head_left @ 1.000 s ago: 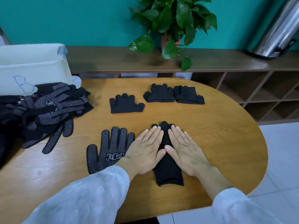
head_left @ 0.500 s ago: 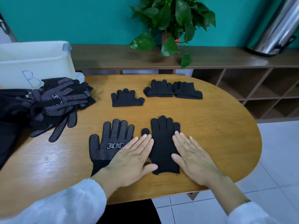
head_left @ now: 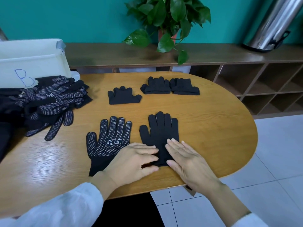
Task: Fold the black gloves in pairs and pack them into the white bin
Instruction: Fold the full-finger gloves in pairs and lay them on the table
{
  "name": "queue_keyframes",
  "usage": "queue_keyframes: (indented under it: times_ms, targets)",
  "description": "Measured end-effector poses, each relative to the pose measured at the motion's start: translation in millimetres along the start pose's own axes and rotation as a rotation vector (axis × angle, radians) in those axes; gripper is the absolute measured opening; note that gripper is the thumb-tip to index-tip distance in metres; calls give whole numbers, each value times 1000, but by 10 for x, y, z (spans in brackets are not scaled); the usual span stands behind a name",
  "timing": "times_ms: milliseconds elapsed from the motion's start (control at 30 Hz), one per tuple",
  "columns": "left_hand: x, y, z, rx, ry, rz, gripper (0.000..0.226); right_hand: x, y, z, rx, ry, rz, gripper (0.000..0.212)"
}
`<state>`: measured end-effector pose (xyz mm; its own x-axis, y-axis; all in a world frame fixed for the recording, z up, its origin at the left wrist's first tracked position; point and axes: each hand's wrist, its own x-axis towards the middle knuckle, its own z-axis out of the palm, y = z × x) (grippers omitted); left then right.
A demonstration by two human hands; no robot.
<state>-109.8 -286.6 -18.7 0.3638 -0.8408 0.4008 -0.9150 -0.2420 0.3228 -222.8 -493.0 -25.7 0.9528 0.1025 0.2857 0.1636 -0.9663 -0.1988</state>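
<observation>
Your left hand (head_left: 131,161) lies flat on the round-ended wooden table (head_left: 213,128), fingers straight and spread, the fingertips resting on the cuff end of the plain black knit glove (head_left: 159,133) in front of you. Your right hand (head_left: 185,159) is flat too, fingers extended and together, pressing on the same cuff from the other side. Neither hand curls around anything. That glove lies spread out, fingers pointing away from you, with a trace of white dots showing at its fingertips from a layer beneath.

Just to its left, and partly under your left wrist, lies a black glove with white grip dots and a white printed logo (head_left: 109,141), palm up, apart from the plain one.

Further out, three folded black glove bundles sit in a loose row: a single one (head_left: 123,96) towards the left, and two (head_left: 156,86) (head_left: 184,87) touching side by side to the right.

At the left edge of the table a heap of unfolded dotted black gloves (head_left: 52,102) rests against the white plastic bin marked with a blue letter B (head_left: 32,63). What the bin holds cannot be seen from here.

Behind the table runs a brown wooden shelf unit (head_left: 246,79) carrying a green leafy potted plant (head_left: 165,18) and a shiny steel canister (head_left: 272,25).
</observation>
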Motion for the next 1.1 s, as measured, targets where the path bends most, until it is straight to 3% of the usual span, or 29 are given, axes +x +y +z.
queue_keyframes:
  times_ms: [200,433,500,600,667,833,933,1100]
  targets:
    - [11,78,19,-32,78,-43,21,-32,-36,-31,90,-39,-6,74]
    - [-96,175,-33,-250,110,-135,21,11,28,39,157,141,54,54]
    - [-124,147,-69,-273,54,-180,33,-7,55,58,201,182,88,53]
    - [-122,96,-127,-231,-84,-245,70,-1,66,62,264,244,140,50]
    - [-76,70,-125,-179,-112,-262,73,6,74,64,325,271,187,47]
    - [140,92,3,-135,87,-332,39,52,68,20,451,329,403,41]
    - [293,106,62,-104,205,-384,32,184,45,-27,444,400,551,19]
    - [558,27,152,-119,298,-512,35,436,80,-39,359,435,652,29]
